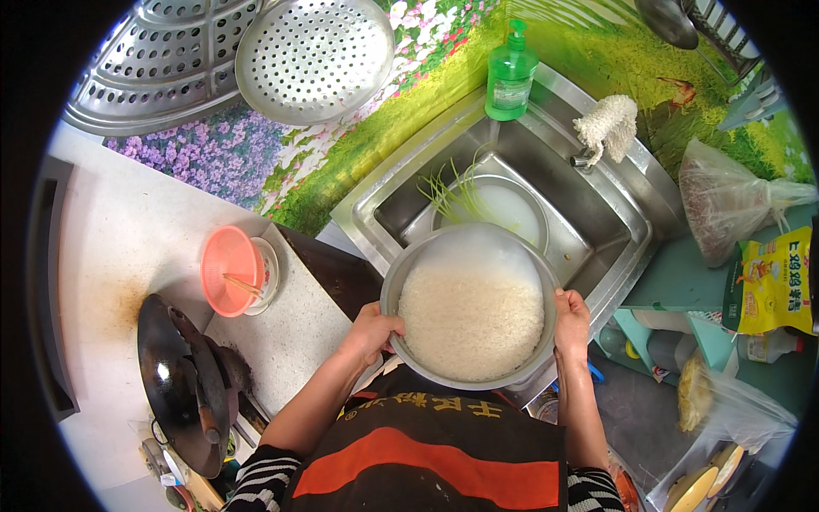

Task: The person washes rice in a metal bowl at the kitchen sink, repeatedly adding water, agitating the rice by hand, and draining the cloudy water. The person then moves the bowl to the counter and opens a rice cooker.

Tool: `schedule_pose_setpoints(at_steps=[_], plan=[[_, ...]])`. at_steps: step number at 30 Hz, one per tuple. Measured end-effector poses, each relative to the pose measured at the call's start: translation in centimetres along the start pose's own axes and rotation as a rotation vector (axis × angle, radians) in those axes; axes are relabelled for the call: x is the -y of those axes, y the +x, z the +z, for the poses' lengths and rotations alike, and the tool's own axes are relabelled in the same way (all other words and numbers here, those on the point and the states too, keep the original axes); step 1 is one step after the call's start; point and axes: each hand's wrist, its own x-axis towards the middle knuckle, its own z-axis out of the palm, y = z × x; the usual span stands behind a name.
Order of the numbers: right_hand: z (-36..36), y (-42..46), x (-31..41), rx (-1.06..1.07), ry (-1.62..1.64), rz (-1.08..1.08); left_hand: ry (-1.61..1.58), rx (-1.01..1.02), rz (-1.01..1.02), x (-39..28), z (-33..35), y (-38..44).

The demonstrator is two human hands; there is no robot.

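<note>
A wide metal pot (pixel 550 320) of white rice (pixel 470 320) is held up in front of my apron, over the near side of the sink. My left hand (pixel 371 334) grips its left rim, and my right hand (pixel 571 320) grips the right rim. Cloudy water (pixel 470 246) gathers at the far side of the pot, beyond the rice. Partly hidden behind it, a metal basin (pixel 542 211) stands in the stainless steel sink (pixel 595 243). That basin holds whitish water, and long green stalks (pixel 451 195) hang over its left edge.
A green pump bottle (pixel 510 77) stands at the sink's back corner. A pale cloth (pixel 611 125) hangs over the faucet. On the left counter are a pink plastic basket (pixel 230 272) with chopsticks and a black wok (pixel 173 377). Plastic bags (pixel 723 198) sit on the green shelf at right.
</note>
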Motion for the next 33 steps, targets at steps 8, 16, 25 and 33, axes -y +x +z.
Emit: schedule_pose_setpoints(at_steps=[8, 16, 25, 33], plan=[[0.1, 0.0, 0.3, -0.003, -0.020, 0.001, -0.018, 0.009, -0.018, 0.0, 0.0, 0.1], [0.2, 0.0, 0.8, -0.011, -0.048, 0.006, -0.024, 0.025, -0.030, -0.1, -0.1, 0.3], [-0.5, 0.7, 0.2, -0.004, -0.065, -0.016, -0.035, 0.038, -0.041, -0.4, 0.1, 0.3], [-0.9, 1.1, 0.2, -0.017, -0.089, 0.010, -0.026, 0.058, -0.034, -0.7, 0.5, 0.2]])
